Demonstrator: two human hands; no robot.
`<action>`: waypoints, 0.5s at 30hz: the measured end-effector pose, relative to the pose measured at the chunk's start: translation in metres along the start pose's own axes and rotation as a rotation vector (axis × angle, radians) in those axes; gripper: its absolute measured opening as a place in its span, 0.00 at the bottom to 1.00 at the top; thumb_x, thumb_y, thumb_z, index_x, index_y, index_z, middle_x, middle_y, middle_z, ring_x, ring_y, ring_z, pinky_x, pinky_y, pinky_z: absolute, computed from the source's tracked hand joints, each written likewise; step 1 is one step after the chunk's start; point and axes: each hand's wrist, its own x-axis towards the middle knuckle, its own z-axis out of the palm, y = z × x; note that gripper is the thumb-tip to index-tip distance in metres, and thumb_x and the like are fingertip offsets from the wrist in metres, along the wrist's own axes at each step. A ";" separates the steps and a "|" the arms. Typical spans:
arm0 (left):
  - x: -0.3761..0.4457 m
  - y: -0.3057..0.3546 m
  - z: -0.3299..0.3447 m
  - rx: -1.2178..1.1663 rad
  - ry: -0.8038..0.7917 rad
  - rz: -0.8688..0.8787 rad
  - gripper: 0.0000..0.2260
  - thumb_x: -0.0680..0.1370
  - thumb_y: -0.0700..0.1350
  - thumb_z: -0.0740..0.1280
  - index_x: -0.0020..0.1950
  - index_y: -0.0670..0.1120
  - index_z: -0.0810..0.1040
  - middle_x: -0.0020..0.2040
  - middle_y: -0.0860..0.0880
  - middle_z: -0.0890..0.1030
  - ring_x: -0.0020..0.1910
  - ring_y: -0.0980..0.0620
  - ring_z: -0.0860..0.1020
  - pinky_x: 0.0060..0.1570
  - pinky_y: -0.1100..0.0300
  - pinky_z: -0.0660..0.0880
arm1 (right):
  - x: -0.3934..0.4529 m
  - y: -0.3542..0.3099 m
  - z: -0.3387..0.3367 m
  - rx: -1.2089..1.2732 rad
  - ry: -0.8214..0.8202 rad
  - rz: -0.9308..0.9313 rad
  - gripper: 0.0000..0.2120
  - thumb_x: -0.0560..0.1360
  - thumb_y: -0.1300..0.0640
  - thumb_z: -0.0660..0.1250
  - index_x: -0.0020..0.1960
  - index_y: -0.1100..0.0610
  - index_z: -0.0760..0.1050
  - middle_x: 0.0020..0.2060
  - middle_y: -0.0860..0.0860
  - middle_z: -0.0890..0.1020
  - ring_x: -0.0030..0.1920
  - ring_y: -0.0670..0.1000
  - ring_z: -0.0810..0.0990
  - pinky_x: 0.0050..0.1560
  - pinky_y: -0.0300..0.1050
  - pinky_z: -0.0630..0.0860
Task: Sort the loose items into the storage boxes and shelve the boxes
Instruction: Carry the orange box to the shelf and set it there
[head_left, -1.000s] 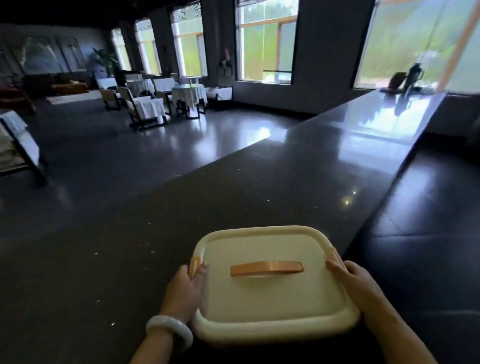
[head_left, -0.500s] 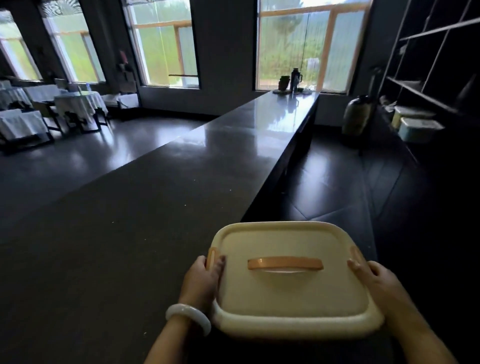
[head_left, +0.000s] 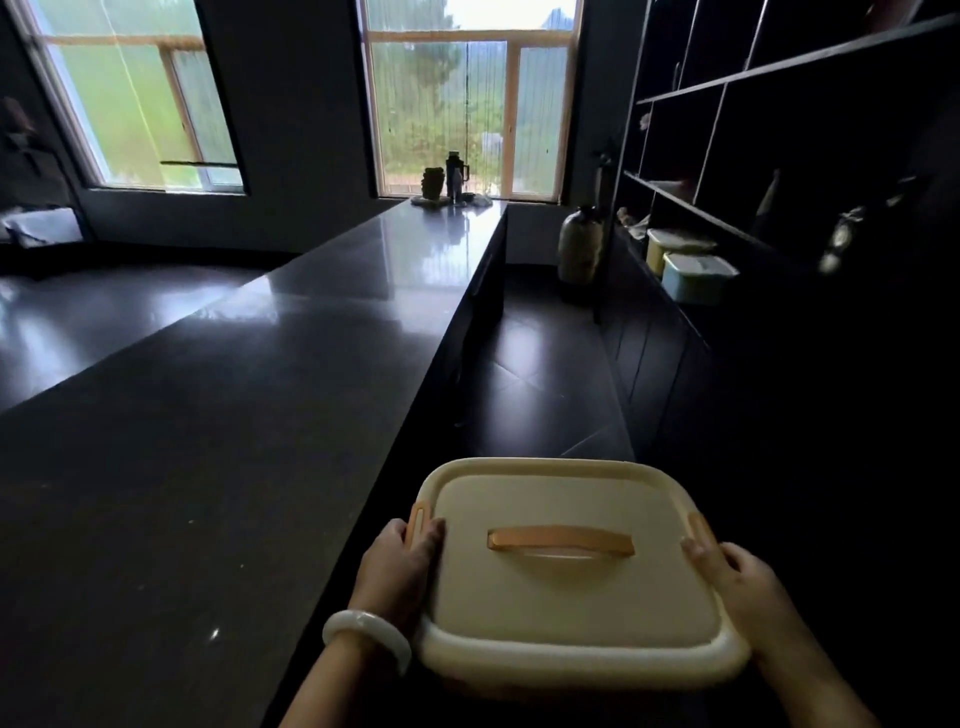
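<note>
At the lower centre of the frame a cream storage box with an orange handle on its closed lid is carried between two hands, past the right edge of the dark table that fills the left. The left hand, a pale bangle on its wrist, has its grip curled round the box's left rim by the orange clip, and the right hand clasps the right rim likewise. At the right, on a dark shelf unit, stand a yellow box and just beside it a pale blue box.
</note>
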 end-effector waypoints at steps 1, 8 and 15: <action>0.028 0.012 0.007 0.005 -0.008 0.014 0.16 0.76 0.57 0.67 0.41 0.44 0.74 0.35 0.47 0.78 0.34 0.49 0.76 0.32 0.56 0.68 | 0.024 -0.011 0.004 0.011 0.013 -0.001 0.11 0.76 0.51 0.68 0.45 0.59 0.74 0.37 0.58 0.83 0.37 0.58 0.83 0.34 0.50 0.78; 0.173 0.084 0.060 0.086 -0.086 0.075 0.16 0.77 0.58 0.66 0.42 0.45 0.75 0.36 0.48 0.80 0.34 0.51 0.78 0.29 0.58 0.68 | 0.152 -0.056 0.018 0.113 0.087 0.015 0.13 0.75 0.51 0.68 0.52 0.60 0.75 0.40 0.60 0.84 0.37 0.58 0.83 0.29 0.45 0.77; 0.311 0.147 0.137 0.074 -0.139 0.119 0.16 0.75 0.59 0.69 0.43 0.46 0.77 0.36 0.47 0.81 0.35 0.49 0.80 0.31 0.58 0.71 | 0.314 -0.078 0.021 0.196 0.133 0.035 0.26 0.73 0.55 0.71 0.65 0.68 0.69 0.49 0.65 0.81 0.45 0.62 0.82 0.38 0.48 0.77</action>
